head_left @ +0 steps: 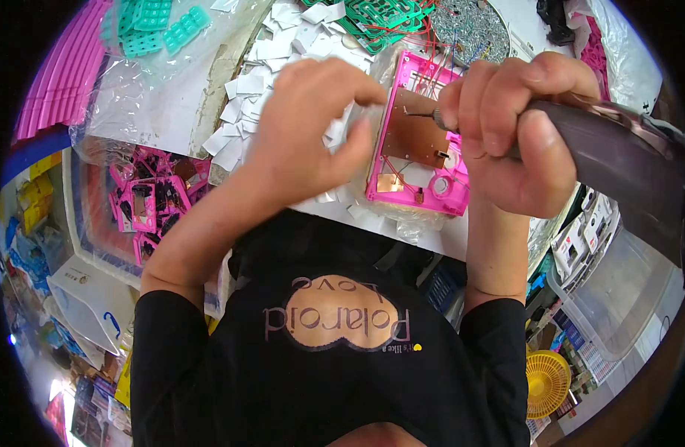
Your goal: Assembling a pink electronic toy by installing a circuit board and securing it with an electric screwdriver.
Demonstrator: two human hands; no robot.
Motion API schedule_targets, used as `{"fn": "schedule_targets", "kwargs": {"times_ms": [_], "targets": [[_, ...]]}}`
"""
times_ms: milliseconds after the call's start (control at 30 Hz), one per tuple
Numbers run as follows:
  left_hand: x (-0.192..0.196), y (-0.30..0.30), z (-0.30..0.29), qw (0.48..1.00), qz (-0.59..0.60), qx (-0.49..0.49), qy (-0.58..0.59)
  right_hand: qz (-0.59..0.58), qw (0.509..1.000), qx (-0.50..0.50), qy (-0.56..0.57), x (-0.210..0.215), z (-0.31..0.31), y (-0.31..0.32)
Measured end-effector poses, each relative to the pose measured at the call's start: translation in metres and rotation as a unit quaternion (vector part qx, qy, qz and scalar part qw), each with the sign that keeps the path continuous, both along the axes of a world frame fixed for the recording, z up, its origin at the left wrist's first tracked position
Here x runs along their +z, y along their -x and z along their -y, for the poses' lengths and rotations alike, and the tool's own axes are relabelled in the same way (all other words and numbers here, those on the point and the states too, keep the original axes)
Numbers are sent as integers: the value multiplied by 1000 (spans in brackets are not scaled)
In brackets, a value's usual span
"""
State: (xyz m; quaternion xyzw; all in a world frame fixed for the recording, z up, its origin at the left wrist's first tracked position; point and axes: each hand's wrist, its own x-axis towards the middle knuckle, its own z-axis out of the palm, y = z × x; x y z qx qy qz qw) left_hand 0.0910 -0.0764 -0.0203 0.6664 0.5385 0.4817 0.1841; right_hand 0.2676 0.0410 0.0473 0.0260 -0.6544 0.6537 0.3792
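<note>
My right hand (517, 130) is wrapped round a dark grey electric screwdriver (610, 141). Its thin bit points left, over a brown circuit board (417, 134). That board lies inside a pink plastic housing (452, 203), with red wires and a small copper-coloured plate (389, 183) at its near end. Beside the housing's left edge, my left hand (309, 130) hovers, slightly blurred. Its thumb and forefinger are apart and I see nothing between them. Whether the bit touches a screw is too small to tell.
White paper pieces (245, 112) are strewn left of the housing. Beyond it lie green circuit boards (387, 18) and a round tray of small metal parts (473, 33). A bin of pink-and-black parts (156, 197) stands left; a clear plastic tub (618, 290) is at right.
</note>
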Motion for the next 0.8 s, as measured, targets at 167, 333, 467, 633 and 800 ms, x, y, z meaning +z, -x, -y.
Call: {"fn": "schedule_targets", "kwargs": {"times_ms": [167,333,467,633,800], "targets": [[-2,5,-3,999,-20,-34,17,32,995,-91,-17,7,-1,-15],[-10,-19,28,994,7,-67,83,269,913,-295,-81,-28,25,-36],[-17,-29,32,995,22,-50,85,442,798,-255,-321,-37,48,-41],[-23,-35,35,995,37,-31,83,399,760,-299,-416,-51,50,-39],[-25,-33,35,995,33,-32,85,344,738,-324,-482,-65,47,-46]]}}
